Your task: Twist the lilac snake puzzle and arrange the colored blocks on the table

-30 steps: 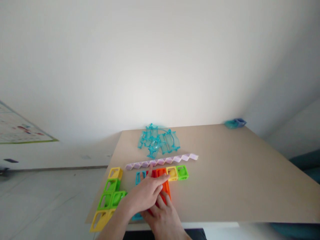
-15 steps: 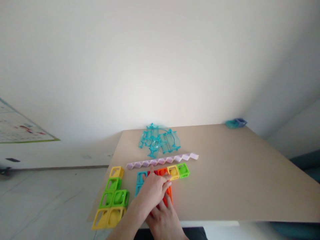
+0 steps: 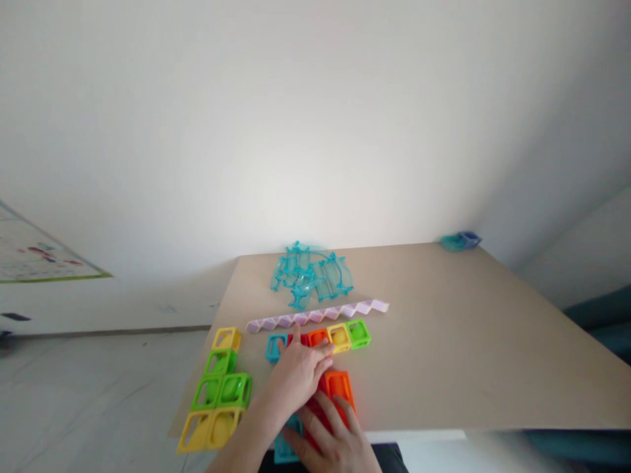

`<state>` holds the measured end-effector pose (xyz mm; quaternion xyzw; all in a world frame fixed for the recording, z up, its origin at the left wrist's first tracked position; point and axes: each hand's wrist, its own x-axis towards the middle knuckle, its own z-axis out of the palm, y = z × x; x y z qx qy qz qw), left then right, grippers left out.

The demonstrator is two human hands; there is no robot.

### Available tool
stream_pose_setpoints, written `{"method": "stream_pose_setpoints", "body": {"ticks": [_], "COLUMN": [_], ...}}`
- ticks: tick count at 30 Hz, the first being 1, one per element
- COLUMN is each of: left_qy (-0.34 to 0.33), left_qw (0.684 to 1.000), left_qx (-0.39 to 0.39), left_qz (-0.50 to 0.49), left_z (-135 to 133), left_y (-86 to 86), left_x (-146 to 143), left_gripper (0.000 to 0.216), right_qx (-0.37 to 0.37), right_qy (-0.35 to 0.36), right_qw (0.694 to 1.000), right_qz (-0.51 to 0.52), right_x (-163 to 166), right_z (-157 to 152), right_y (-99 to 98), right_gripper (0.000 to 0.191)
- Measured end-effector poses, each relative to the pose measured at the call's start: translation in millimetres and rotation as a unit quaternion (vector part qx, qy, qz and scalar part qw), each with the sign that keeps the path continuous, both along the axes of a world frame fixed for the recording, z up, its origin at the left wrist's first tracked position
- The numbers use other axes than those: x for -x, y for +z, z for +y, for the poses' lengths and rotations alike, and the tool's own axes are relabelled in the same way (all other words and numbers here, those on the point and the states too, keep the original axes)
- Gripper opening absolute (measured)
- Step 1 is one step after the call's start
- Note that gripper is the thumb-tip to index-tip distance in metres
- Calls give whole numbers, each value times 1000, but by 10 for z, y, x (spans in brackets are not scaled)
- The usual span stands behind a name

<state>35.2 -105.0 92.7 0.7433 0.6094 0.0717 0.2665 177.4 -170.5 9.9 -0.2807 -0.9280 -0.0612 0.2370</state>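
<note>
My left hand (image 3: 302,368) lies with spread fingers over a row of square plastic frame blocks. That row runs from a blue block (image 3: 275,348) through red (image 3: 304,339), orange (image 3: 317,336) and yellow (image 3: 339,337) to a green block (image 3: 359,333). Closer to my body, my right hand (image 3: 335,433) grips a second group, its fingers over the top and thumb to the left. An orange block (image 3: 339,387), a red part (image 3: 315,430) and a blue block (image 3: 287,448) show around it. The blue block reaches past the table's front edge. My hands overlap part of both groups.
Joined yellow and green blocks (image 3: 221,391) lie at the table's left edge. A pale purple zigzag strip (image 3: 318,316) lies behind the row. Farther back is a pile of clear turquoise pieces (image 3: 313,276). Blue and teal items (image 3: 461,241) sit at the far right corner, against the wall.
The near group of blocks has come apart from the row and moved toward my body with my right hand. My left hand stays on the row.
</note>
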Motion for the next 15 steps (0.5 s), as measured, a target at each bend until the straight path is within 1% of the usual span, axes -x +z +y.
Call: {"method": "stream_pose_setpoints", "body": {"ticks": [2,4,7,10,13,15], "left_qy": [-7,-7,-3,-5,-7,-8], "left_qw": [1000,1000,1000,1000,1000,1000], "left_qx": [3,1,4,3,2,-1], "left_qz": [-5,-9,-14,-13,-4,1], "left_z": [-19,-29,-28,-23,-22,-24], "left_y": [-5,-15,-32,-30,-12,-7], "left_x": [10,19,33,48,64,79], "left_gripper": [41,41,40,41,42,43], "right_qx": [32,52,96,158,210,232], "right_qy": [2,-7,-5,-11,-6,4], "right_qw": [999,997,993,985,974,969], "right_qz": [-34,-48,-62,-70,-80,-84], "right_x": [-208,-398,-584,-639,-626,-613], "right_z": [88,160,224,266,315,345], "right_y": [101,156,177,200,261,302], "right_gripper": [35,39,53,65,68,69]}}
